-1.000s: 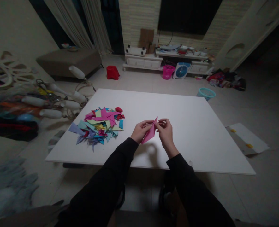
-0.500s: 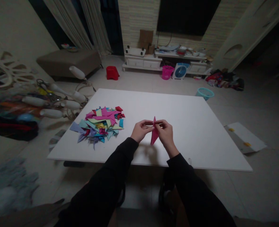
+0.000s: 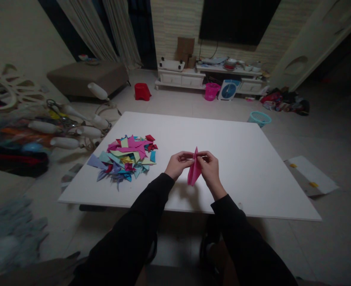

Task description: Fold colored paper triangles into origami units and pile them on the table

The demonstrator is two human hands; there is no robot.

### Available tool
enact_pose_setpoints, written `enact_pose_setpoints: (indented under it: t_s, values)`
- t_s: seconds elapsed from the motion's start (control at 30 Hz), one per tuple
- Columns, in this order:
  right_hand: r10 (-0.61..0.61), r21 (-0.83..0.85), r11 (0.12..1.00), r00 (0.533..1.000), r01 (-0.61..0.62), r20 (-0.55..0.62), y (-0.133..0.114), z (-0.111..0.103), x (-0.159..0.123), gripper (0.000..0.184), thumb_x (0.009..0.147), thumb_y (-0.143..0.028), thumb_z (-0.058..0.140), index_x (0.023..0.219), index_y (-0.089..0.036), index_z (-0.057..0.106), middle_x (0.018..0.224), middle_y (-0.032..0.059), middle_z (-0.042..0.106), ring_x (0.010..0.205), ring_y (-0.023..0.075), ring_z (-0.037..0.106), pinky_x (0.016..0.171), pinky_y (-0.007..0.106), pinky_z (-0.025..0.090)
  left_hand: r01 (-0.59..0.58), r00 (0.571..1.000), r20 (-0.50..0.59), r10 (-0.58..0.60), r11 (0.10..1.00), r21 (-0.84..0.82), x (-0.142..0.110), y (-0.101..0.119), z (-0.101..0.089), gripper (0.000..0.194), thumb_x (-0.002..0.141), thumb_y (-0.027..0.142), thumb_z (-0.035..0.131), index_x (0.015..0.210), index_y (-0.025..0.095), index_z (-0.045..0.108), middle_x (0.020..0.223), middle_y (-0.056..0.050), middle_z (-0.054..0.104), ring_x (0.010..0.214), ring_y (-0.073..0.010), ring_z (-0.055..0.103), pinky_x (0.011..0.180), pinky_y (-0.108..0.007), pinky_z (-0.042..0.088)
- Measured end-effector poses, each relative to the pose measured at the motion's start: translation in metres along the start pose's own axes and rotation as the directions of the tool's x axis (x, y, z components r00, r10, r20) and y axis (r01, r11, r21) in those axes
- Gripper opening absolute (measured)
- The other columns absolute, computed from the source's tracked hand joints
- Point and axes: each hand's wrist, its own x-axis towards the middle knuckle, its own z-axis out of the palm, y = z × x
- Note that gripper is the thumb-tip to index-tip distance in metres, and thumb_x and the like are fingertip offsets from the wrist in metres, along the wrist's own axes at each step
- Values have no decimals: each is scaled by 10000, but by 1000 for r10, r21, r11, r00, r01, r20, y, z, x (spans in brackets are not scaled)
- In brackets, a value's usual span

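Note:
A folded piece of pink paper [image 3: 194, 173] is held upright between both hands, above the front middle of the white table [image 3: 229, 147]. My left hand [image 3: 179, 164] pinches its left side near the upper part. On the other side my right hand [image 3: 210, 167] grips it with thumb and fingers closed. The paper has a pointed top, and its lower part hangs below the fingers. A heap of folded colored papers [image 3: 128, 151] lies to the left on the tabletop, in pink, green, purple, blue, yellow and red.
Lamp arms with white shades [image 3: 65, 143] stand close to the table's left edge. A teal basket [image 3: 259, 118] is beyond the far right corner. On the floor at right lies a white board [image 3: 312, 174]. A red stool [image 3: 142, 91] stands farther back.
The pink paper's lower part has spread and turned, showing a wider face than before. Both hands keep their pinch in nearly the same place.

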Motion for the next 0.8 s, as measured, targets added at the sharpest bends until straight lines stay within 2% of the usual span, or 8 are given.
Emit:
enact_pose_setpoints:
  t_s: [0.23,0.33,0.4,0.5,0.63,0.73,0.8]
  values:
    - [37,45,998,999,-36,-6,-2,-2,-4,116,766,-270,627,841,-208,690,827,28,687,685,164,582,631,297,465,-3,997,-77,1,1000,-23,-5,5,5,418,643,178,788,1043,155,666,847,-66,757,785,-167,688,773,-296,510]
    - [69,85,994,998,-68,-13,-5,-4,-8,103,747,-272,637,813,-206,682,806,20,675,672,157,569,621,290,453,-62,993,-100,67,997,53,-7,5,5,290,653,171,739,941,149,710,855,-62,754,810,-173,679,780,-291,505]
    - [95,123,988,995,-93,-13,-7,-5,-11,100,736,-275,644,801,-206,675,783,10,663,660,151,560,604,282,439,-75,992,-92,85,991,106,-8,5,5,184,682,173,667,845,136,745,818,-58,748,772,-163,664,758,-282,502]
    - [139,182,974,990,-135,-11,-7,-8,-13,128,718,-295,664,810,-207,676,778,3,662,657,149,560,596,279,435,-54,998,-25,59,984,168,-9,7,2,245,704,160,596,866,133,777,790,-56,749,700,-155,646,710,-286,507]
    - [231,290,927,971,-237,55,-6,-10,-12,168,654,-312,701,779,-200,693,775,12,683,692,161,587,626,285,464,-153,988,73,138,941,303,-11,14,-3,225,723,185,689,920,139,789,885,-88,766,854,-204,689,822,-335,541]
    - [289,318,893,948,-318,136,-6,-9,-8,171,640,-329,695,748,-197,698,723,25,692,665,169,596,598,290,463,-221,975,76,208,902,372,-10,17,-6,216,724,222,748,928,162,791,943,-97,751,904,-212,685,807,-330,556]
    - [279,315,895,948,-314,153,-6,-6,-5,179,646,-354,699,733,-198,692,713,39,699,656,179,608,598,305,472,-266,961,43,273,875,403,-7,17,-8,170,717,250,775,871,178,789,970,-92,722,921,-202,668,769,-300,555]
